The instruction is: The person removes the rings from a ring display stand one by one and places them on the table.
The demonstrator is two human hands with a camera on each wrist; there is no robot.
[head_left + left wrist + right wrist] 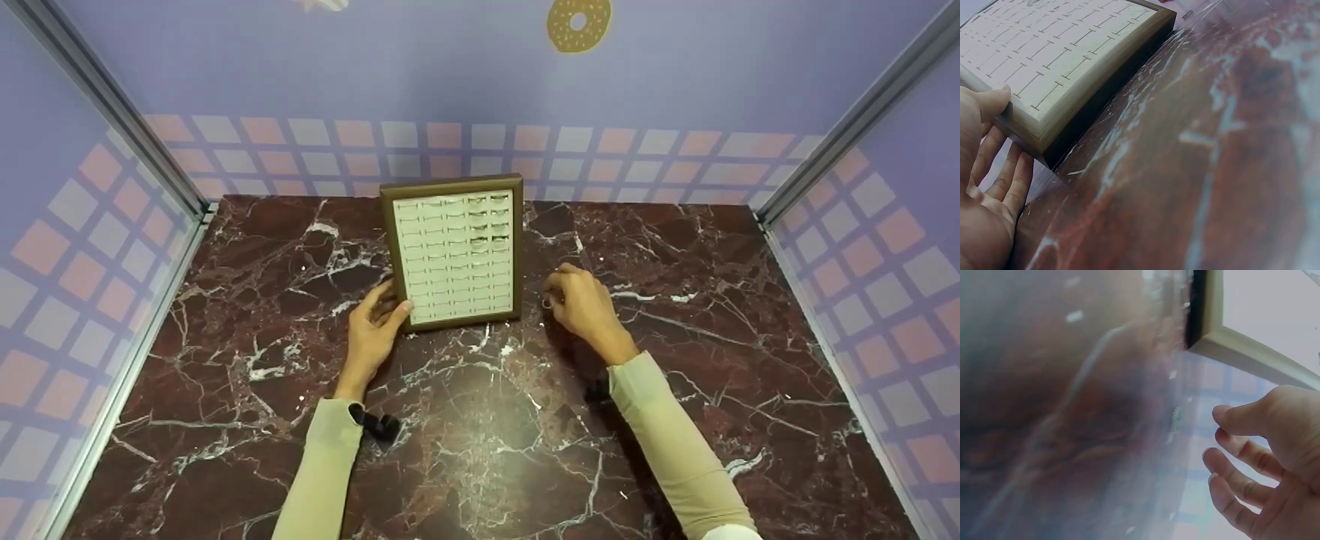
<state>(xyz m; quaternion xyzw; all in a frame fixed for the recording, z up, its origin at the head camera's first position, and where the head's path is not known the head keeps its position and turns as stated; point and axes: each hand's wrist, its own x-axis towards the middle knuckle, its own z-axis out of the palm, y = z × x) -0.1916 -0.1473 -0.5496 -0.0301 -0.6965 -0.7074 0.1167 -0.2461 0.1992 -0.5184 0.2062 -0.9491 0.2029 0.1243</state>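
Holding the tray point(459, 289), left fingers point(1019, 183) lie seemingly behind it.

Marbled dark-red tabletop point(480, 450) under slotted tray point(459, 276), tiny ribbed item point(1176, 419).

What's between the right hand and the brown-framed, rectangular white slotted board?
In the head view, only dark red, white-veined marble-patterned tabletop shows between the right hand and the board.

A person seen from above wears long, plain, pale yellowish-cream sleeves, the left sleeve point(319, 469) and right sleeve point(679, 446) both ending at the wrist, with white fabric point(731, 532) at the right one's lower edge, a black strap point(357, 414) carrying a small blocky black device point(384, 427) on the left wrist, another dark device point(598, 391) under the right, and bare left hand point(373, 334) and right hand point(585, 304).
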